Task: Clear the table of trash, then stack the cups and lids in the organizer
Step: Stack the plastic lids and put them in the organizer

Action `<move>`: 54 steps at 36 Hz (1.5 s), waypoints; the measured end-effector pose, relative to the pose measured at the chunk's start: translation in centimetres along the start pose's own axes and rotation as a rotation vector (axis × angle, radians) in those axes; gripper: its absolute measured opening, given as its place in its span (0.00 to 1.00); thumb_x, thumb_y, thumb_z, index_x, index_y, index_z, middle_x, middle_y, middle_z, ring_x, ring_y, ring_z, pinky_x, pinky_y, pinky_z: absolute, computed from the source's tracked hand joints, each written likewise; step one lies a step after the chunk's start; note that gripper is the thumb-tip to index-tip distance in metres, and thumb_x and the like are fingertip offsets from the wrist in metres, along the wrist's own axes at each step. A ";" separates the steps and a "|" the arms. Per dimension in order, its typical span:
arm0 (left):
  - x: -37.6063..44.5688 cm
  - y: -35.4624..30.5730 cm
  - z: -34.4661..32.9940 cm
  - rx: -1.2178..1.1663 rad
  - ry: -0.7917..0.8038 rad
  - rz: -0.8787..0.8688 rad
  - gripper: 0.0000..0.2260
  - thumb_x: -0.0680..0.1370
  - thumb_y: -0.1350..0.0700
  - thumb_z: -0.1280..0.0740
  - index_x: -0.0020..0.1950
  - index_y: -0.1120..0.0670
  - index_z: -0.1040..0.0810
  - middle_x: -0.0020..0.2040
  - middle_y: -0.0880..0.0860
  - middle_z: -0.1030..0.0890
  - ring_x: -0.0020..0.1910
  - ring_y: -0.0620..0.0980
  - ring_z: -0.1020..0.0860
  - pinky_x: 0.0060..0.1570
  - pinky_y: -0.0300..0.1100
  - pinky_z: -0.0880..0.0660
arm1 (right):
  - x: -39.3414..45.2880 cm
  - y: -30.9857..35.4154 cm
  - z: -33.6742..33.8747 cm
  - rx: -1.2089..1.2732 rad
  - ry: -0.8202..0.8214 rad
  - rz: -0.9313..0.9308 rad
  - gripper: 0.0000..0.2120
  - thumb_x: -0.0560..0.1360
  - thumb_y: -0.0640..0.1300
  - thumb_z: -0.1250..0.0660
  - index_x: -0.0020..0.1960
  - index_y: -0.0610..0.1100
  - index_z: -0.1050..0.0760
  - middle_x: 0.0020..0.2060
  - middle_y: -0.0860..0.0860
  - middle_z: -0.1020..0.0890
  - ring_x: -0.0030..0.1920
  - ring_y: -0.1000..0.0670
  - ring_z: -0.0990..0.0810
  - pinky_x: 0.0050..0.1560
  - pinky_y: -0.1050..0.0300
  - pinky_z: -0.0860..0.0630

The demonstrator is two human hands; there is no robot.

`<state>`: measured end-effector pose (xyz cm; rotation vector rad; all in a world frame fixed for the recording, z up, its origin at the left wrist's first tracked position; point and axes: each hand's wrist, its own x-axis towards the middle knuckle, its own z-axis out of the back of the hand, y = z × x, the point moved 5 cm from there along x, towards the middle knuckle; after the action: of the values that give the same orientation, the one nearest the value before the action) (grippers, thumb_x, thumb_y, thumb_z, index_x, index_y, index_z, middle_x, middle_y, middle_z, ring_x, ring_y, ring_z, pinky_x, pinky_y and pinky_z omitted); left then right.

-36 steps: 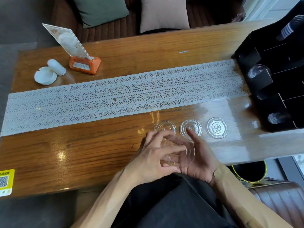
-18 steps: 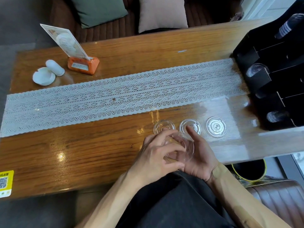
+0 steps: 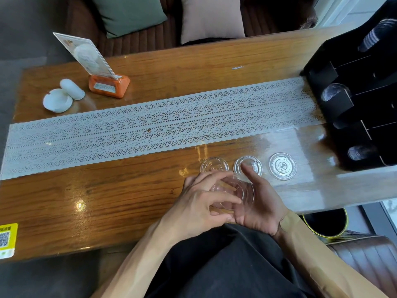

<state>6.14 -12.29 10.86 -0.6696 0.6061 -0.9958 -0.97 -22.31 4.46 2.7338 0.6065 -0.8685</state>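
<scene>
Holding a small stack of clear round plastic lids (image 3: pixel 233 193) over the near edge of the shiny brown wooden counter (image 3: pixel 107 196), the person uses both hands at once. The left hand (image 3: pixel 193 203) curls over the stack from the left, with its fingers bent round the rim. The right hand (image 3: pixel 261 207) cups the stack from the right, with its thumb along the bottom and one finger sticking up past the top. So both grips are closed round the same lids.

Three more clear round plastic lids lie flat on the counter in a row, just past the hands. The left flat lid (image 3: pixel 214 165) is very near the left hand's fingers. The middle flat lid (image 3: pixel 248 166) is partly hidden behind the raised finger. The right flat lid (image 3: pixel 282 166) lies by itself, a little apart from the hands.

A tall black organizer with slots (image 3: pixel 365 87) stands at the right end of the counter. Clear cups (image 3: pixel 332 92) poke out of some slots.

A long white lace runner (image 3: pixel 150 127) lies along the middle of the counter. At the far left are a small white round dish (image 3: pixel 57 101), a white capsule-shaped thing (image 3: pixel 72 89) touching it, and an orange stand with a card in it (image 3: pixel 109 84). A yellow sticker (image 3: pixel 7 238) is on the near left corner.
</scene>
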 end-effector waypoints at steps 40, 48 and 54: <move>-0.6 0.7 -1.3 0.069 -0.052 -0.074 0.15 0.71 0.51 0.28 0.56 0.40 0.22 0.76 0.37 0.40 0.69 0.32 0.45 0.67 0.36 0.48 | 0.1 -0.2 0.7 0.005 0.018 0.077 0.28 0.80 0.61 0.38 0.75 0.49 0.29 0.61 0.44 0.16 0.54 0.44 0.19 0.60 0.35 0.25; 0.4 1.9 -1.1 -0.288 -0.273 0.054 0.13 0.70 0.46 0.27 0.51 0.49 0.21 0.66 0.42 0.29 0.66 0.43 0.29 0.63 0.35 0.31 | -0.5 1.1 2.3 0.005 -0.008 0.077 0.26 0.80 0.61 0.40 0.74 0.50 0.28 0.68 0.40 0.23 0.62 0.35 0.21 0.58 0.37 0.24; 3.2 7.1 -2.5 -0.088 -0.401 0.301 0.12 0.72 0.47 0.28 0.52 0.50 0.23 0.58 0.46 0.26 0.60 0.44 0.27 0.62 0.41 0.32 | -2.0 3.4 3.6 -0.009 -0.056 0.115 0.25 0.78 0.62 0.37 0.71 0.53 0.25 0.71 0.39 0.24 0.65 0.34 0.22 0.60 0.35 0.24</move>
<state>9.56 -13.04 3.41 -0.8034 0.3825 -0.5357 -2.76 -27.12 2.99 2.6964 0.4368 -0.9085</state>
